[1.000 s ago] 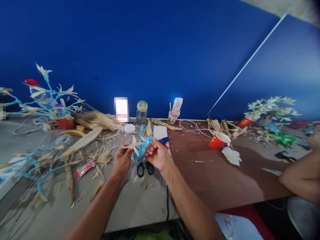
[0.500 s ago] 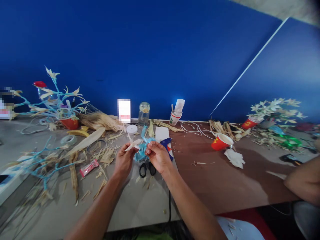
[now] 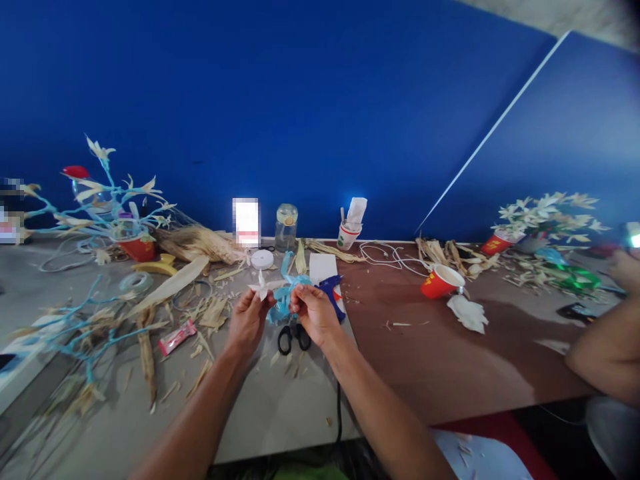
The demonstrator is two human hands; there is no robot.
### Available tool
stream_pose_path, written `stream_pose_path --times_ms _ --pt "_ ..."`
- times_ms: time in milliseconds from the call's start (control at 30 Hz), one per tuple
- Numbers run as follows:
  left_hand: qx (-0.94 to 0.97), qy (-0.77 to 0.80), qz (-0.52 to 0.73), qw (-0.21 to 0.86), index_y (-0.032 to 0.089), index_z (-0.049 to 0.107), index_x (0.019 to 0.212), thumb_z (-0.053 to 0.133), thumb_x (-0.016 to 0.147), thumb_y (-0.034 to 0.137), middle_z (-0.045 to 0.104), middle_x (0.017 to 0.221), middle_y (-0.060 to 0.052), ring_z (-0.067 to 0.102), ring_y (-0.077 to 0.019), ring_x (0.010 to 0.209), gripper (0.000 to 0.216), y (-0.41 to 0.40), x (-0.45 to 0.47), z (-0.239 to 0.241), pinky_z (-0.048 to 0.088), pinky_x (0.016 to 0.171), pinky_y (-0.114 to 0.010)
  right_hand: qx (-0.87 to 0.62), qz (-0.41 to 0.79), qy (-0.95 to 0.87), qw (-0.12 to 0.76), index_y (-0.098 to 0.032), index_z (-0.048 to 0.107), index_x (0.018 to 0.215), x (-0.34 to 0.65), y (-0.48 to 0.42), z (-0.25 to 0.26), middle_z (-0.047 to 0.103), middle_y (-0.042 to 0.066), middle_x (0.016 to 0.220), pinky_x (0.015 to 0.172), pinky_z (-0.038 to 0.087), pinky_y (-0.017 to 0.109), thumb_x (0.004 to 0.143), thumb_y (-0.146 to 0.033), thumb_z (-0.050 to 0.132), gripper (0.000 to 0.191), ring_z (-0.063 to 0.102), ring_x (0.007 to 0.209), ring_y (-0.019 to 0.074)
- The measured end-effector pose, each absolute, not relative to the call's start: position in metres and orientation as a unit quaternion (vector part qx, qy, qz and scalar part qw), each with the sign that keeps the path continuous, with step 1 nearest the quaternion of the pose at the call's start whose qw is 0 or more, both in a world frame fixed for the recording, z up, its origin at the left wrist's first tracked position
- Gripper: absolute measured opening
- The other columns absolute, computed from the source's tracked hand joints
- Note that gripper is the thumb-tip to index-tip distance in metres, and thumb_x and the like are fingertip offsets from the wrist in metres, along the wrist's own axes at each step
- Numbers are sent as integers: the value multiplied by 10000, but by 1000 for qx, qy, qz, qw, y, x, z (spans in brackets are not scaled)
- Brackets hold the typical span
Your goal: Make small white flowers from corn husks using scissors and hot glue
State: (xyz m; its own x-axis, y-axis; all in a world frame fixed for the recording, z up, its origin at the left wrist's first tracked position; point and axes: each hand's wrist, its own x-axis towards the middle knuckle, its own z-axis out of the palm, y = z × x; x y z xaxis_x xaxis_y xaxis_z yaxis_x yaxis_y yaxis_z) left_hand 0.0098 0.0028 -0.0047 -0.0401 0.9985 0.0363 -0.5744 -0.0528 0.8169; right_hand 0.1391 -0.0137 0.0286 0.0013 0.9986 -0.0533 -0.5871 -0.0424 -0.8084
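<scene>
A pale, star-shaped flower of dried husk (image 3: 262, 287) is pinched between the thumb and fingers of my left hand (image 3: 248, 320), its petals pointing up and to the right. Close beside it, my right hand (image 3: 314, 312) is closed in a pinch. Light blue crinkled strips (image 3: 281, 304) show behind and above its fingertips; whether it grips one I cannot tell. Black-handled scissors (image 3: 294, 339) lie on the table just below the hands, their blades hidden. A blue glue gun-like tool (image 3: 332, 293) lies partly behind my right hand, beside a white square sheet (image 3: 323, 267).
Blue-wrapped branches with husk flowers (image 3: 113, 193) stand in a red cup at left. Husk scraps (image 3: 215, 312), a pink wrapper (image 3: 177, 337) and a tape roll (image 3: 136, 283) lie nearby. At right are a tilted red cup (image 3: 443, 283), crumpled tissue (image 3: 467, 313) and another person's arm (image 3: 607, 347).
The flower has turned in my left fingers, its petals now standing more upright. My right hand stays pinched nearby. At far right, the other person's hand with something bright has come into view.
</scene>
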Motion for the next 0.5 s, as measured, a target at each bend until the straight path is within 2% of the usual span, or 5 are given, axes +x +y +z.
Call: stream_pose_path --times_ms 167,333,500 --pt "330 313 640 619 156 632 657 721 670 365 600 634 4 541 -93 609 228 4 8 -9 454 657 -250 -347 598 -327 644 -175 435 394 139 -14 29 387 -43 403 467 269 244 733 -531 596 517 338 409 71" --pt "351 300 634 620 167 628 645 707 692 376 608 616 6 543 -103 620 228 4 8 -9 443 669 -247 -350 615 -349 614 -155 602 550 139 -18 34 526 6 529 519 327 244 736 -679 487 568 440 490 96" --pt "375 331 613 612 177 633 680 705 676 409 622 637 -3 540 -121 618 243 2 7 -9 438 648 -251 -347 631 -390 573 -143 633 630 135 -20 33 561 13 598 557 350 238 707 -683 526 555 458 530 93"
